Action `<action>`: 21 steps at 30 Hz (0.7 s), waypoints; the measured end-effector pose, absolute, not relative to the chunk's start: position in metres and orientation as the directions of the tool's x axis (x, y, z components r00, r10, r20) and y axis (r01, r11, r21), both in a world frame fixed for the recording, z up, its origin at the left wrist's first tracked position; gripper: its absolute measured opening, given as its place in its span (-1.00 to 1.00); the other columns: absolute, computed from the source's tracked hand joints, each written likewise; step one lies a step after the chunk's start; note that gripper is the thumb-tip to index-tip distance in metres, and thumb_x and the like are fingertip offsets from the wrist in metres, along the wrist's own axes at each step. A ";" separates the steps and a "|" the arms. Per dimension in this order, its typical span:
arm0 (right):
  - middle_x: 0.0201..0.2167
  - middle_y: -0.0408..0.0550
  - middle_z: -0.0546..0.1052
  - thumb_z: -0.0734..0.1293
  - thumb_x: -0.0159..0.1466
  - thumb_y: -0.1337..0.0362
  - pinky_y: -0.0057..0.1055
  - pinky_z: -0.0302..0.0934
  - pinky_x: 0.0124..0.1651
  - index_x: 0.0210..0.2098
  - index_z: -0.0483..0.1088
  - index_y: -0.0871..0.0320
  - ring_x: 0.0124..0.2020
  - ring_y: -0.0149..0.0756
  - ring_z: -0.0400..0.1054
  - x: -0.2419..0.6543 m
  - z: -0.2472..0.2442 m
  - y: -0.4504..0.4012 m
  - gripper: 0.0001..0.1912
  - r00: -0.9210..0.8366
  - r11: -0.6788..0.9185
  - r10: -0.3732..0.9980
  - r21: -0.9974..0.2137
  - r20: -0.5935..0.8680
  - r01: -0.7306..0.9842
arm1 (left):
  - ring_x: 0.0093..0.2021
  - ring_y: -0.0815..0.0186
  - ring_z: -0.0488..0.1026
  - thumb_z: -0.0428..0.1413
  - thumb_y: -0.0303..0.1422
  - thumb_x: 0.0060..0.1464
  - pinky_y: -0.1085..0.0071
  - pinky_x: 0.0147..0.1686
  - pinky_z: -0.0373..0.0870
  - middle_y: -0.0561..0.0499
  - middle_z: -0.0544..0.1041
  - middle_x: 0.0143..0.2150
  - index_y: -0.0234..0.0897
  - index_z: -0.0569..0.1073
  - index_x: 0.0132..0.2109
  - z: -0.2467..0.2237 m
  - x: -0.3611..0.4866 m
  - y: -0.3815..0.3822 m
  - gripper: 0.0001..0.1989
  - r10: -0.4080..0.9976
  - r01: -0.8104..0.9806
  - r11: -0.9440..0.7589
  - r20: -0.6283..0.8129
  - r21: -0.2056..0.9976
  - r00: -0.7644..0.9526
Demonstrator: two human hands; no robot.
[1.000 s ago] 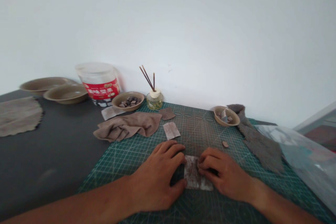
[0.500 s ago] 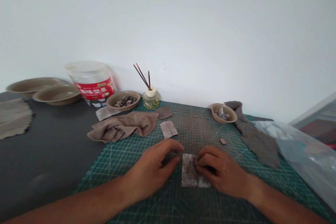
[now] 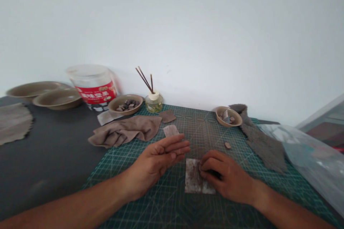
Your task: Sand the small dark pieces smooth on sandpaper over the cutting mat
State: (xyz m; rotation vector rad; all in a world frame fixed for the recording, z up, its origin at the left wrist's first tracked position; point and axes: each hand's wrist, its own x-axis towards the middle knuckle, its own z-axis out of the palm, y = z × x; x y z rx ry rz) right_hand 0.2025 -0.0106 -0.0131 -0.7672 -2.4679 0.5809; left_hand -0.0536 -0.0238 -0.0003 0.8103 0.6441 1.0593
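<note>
A plain white wall fills the far side behind a dark grey desk, under soft, even light.

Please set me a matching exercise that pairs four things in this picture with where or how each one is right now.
Things:
1. Left hand
2. Right hand
3. Reed diffuser
4. Crumpled taupe cloth

Places or states:
A. Resting on a stained pale sheet
B. Beside a bowl of pebbles
C. Lying across the edge of the cutting mat
D. Open, clear of the sheet

Pairs: 1-D, 2-A, 3-B, 4-C
</note>
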 end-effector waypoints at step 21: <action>-0.20 -0.07 0.49 0.31 0.38 0.37 -0.36 0.28 -0.10 -0.19 0.42 0.13 -0.18 -0.32 0.36 0.203 -0.015 -0.010 -0.95 -0.714 0.742 0.623 -0.532 0.320 0.409 | 0.14 0.08 0.50 0.37 -0.53 -0.08 0.19 0.22 0.28 -0.17 0.60 0.06 -0.24 0.53 0.09 0.000 -0.054 -0.021 -0.46 0.940 -0.462 0.279 -0.143 0.842 0.308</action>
